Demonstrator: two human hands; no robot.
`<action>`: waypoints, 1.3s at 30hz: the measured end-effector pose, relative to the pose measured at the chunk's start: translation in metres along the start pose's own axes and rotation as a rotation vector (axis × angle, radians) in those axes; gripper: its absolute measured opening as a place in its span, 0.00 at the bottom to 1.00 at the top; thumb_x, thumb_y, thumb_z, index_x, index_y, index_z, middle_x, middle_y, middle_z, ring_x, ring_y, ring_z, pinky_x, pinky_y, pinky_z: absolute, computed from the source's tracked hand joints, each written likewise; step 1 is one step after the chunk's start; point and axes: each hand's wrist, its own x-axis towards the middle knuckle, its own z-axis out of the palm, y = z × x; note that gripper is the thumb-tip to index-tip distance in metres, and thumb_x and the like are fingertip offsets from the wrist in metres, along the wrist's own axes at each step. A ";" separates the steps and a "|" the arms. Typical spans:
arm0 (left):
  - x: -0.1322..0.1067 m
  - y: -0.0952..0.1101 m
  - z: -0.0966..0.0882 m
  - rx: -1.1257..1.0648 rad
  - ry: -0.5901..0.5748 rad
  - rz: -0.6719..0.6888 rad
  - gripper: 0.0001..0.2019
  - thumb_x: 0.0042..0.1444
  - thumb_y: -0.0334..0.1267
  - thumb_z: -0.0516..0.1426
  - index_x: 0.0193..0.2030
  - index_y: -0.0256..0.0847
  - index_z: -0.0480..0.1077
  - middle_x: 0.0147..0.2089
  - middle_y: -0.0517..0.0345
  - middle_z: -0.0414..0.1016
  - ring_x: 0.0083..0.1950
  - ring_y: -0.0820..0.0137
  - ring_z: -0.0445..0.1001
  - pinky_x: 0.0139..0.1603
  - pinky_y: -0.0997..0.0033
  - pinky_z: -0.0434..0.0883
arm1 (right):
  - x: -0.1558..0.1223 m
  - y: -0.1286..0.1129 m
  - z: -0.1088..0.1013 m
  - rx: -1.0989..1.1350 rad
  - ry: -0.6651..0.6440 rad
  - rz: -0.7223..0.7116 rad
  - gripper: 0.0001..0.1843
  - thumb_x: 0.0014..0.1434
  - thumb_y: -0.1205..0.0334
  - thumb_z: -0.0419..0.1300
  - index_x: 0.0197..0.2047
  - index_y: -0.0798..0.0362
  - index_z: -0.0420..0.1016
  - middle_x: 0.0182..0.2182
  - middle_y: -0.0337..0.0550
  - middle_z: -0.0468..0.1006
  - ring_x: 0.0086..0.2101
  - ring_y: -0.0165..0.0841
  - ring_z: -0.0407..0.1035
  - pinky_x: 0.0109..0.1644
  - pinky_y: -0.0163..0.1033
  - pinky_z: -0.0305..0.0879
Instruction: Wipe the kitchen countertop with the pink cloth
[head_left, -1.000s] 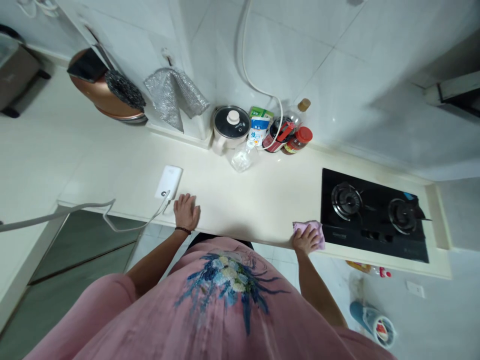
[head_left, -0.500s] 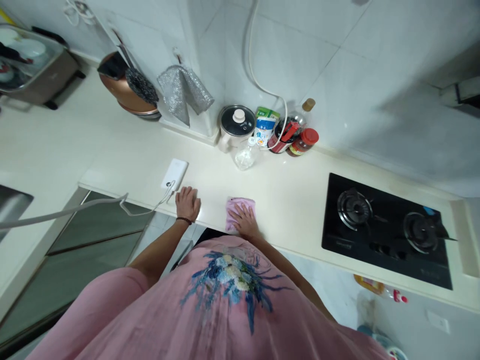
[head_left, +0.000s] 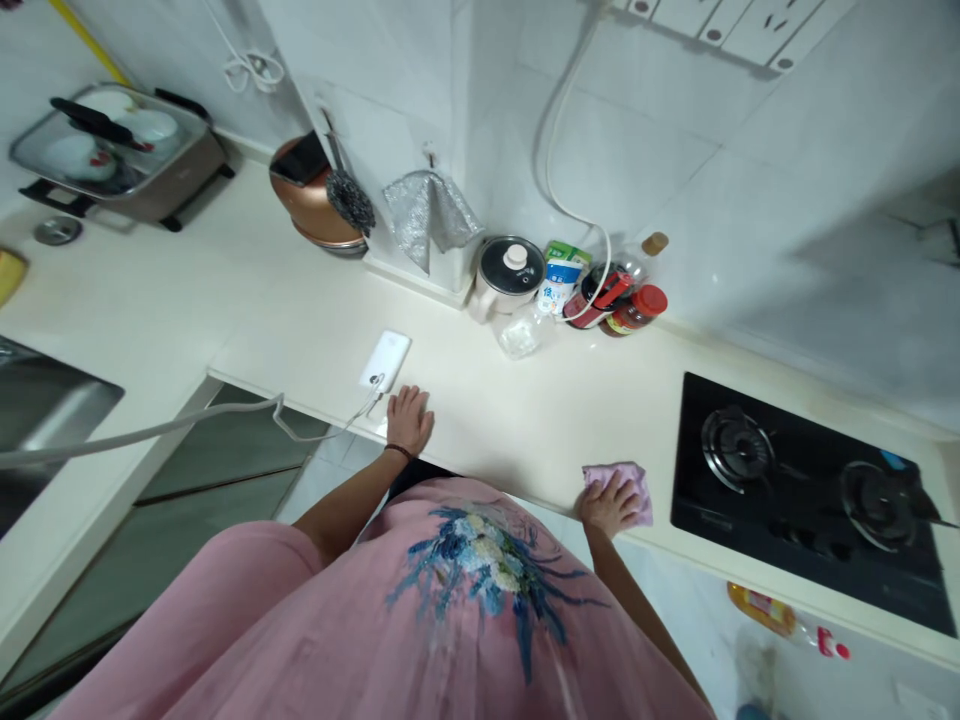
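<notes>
A folded pink cloth (head_left: 637, 482) lies on the cream countertop (head_left: 480, 415) near its front edge, just left of the stove. My right hand (head_left: 607, 505) presses flat on top of it, fingers spread, covering its lower left part. On the counter further left rests my left hand (head_left: 409, 420), palm down and fingers apart, holding nothing. Just behind that hand is a white power bank (head_left: 385, 357) with a white cable (head_left: 304, 432) plugged in. The cable hangs past the counter edge to the left.
A black gas stove (head_left: 810, 510) is set in at right. Along the wall stand a lidded pot (head_left: 512, 268), a clear bottle (head_left: 523, 333), a seasoning bag (head_left: 560, 285) and a red-capped jar (head_left: 636, 309). A sink (head_left: 56, 420) and an electric pan (head_left: 142, 165) are at left.
My right hand has slid the pink cloth to the right along the counter, closer to the stove. My left hand stays beside the power bank. The whole view has shifted.
</notes>
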 end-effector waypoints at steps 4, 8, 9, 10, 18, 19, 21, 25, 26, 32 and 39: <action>-0.002 -0.003 -0.005 -0.046 -0.035 0.038 0.27 0.68 0.44 0.54 0.73 0.44 0.67 0.77 0.44 0.66 0.83 0.51 0.51 0.81 0.39 0.44 | -0.031 -0.101 0.018 -0.094 -0.082 -0.253 0.39 0.73 0.48 0.41 0.82 0.52 0.50 0.80 0.62 0.50 0.77 0.60 0.39 0.73 0.80 0.41; 0.014 -0.011 -0.024 -0.070 -0.030 0.087 0.30 0.67 0.46 0.57 0.74 0.43 0.66 0.78 0.42 0.62 0.84 0.47 0.47 0.81 0.38 0.42 | -0.064 -0.210 0.033 -0.161 -0.289 -0.696 0.37 0.73 0.49 0.47 0.81 0.48 0.53 0.81 0.54 0.50 0.78 0.56 0.38 0.77 0.72 0.38; 0.022 -0.015 -0.031 -0.059 -0.010 0.073 0.32 0.66 0.46 0.58 0.75 0.43 0.64 0.79 0.41 0.59 0.84 0.46 0.45 0.81 0.37 0.42 | -0.071 -0.232 0.036 -0.149 -0.326 -0.808 0.37 0.72 0.49 0.49 0.81 0.46 0.54 0.81 0.52 0.50 0.78 0.55 0.38 0.78 0.71 0.37; 0.032 -0.019 -0.039 -0.041 0.017 0.045 0.34 0.65 0.46 0.59 0.76 0.42 0.62 0.81 0.39 0.56 0.84 0.44 0.43 0.81 0.36 0.41 | -0.078 -0.250 0.038 -0.130 -0.355 -0.909 0.37 0.72 0.49 0.51 0.81 0.45 0.54 0.81 0.51 0.50 0.78 0.55 0.39 0.78 0.70 0.36; 0.104 -0.053 -0.071 0.019 0.012 -0.198 0.50 0.56 0.48 0.66 0.81 0.37 0.50 0.72 0.31 0.63 0.73 0.37 0.61 0.74 0.38 0.56 | -0.099 -0.290 0.044 -0.096 -0.385 -1.078 0.37 0.70 0.48 0.56 0.79 0.41 0.59 0.80 0.48 0.54 0.78 0.52 0.43 0.79 0.66 0.36; 0.107 -0.054 -0.069 0.008 -0.008 -0.201 0.50 0.56 0.46 0.66 0.81 0.37 0.51 0.69 0.32 0.65 0.70 0.38 0.63 0.73 0.39 0.57 | -0.099 -0.288 0.044 -0.097 -0.380 -1.063 0.37 0.70 0.48 0.56 0.79 0.40 0.59 0.80 0.47 0.54 0.78 0.51 0.43 0.79 0.66 0.36; 0.111 -0.056 -0.067 0.002 -0.034 -0.202 0.47 0.57 0.42 0.64 0.81 0.38 0.52 0.66 0.33 0.67 0.68 0.39 0.65 0.71 0.40 0.58 | -0.099 -0.285 0.044 -0.094 -0.364 -1.028 0.36 0.70 0.48 0.56 0.79 0.40 0.59 0.79 0.47 0.56 0.78 0.51 0.43 0.79 0.66 0.36; 0.115 -0.062 -0.072 0.006 -0.076 -0.207 0.46 0.57 0.39 0.63 0.81 0.39 0.53 0.63 0.35 0.67 0.65 0.41 0.66 0.69 0.40 0.59 | -0.101 -0.283 0.046 -0.090 -0.341 -0.986 0.35 0.70 0.49 0.55 0.78 0.41 0.61 0.79 0.46 0.57 0.77 0.52 0.43 0.79 0.66 0.37; 0.116 -0.068 -0.076 0.000 -0.079 -0.209 0.46 0.57 0.40 0.63 0.81 0.39 0.52 0.63 0.35 0.67 0.65 0.41 0.66 0.69 0.41 0.59 | -0.101 -0.282 0.047 -0.092 -0.339 -0.985 0.35 0.70 0.49 0.55 0.78 0.41 0.61 0.79 0.46 0.57 0.77 0.52 0.44 0.78 0.66 0.37; 0.136 -0.147 -0.132 0.036 0.006 -0.253 0.49 0.57 0.44 0.63 0.82 0.38 0.49 0.64 0.34 0.66 0.65 0.40 0.64 0.71 0.37 0.57 | -0.101 -0.279 0.052 -0.110 -0.318 -0.986 0.34 0.70 0.49 0.55 0.77 0.41 0.63 0.79 0.45 0.57 0.77 0.52 0.44 0.78 0.66 0.39; 0.168 -0.247 -0.205 0.138 0.003 -0.312 0.49 0.57 0.48 0.62 0.81 0.33 0.49 0.66 0.32 0.64 0.68 0.37 0.61 0.71 0.37 0.57 | -0.101 -0.276 0.057 -0.173 -0.284 -0.991 0.35 0.70 0.49 0.55 0.77 0.40 0.62 0.79 0.45 0.56 0.78 0.50 0.42 0.78 0.65 0.39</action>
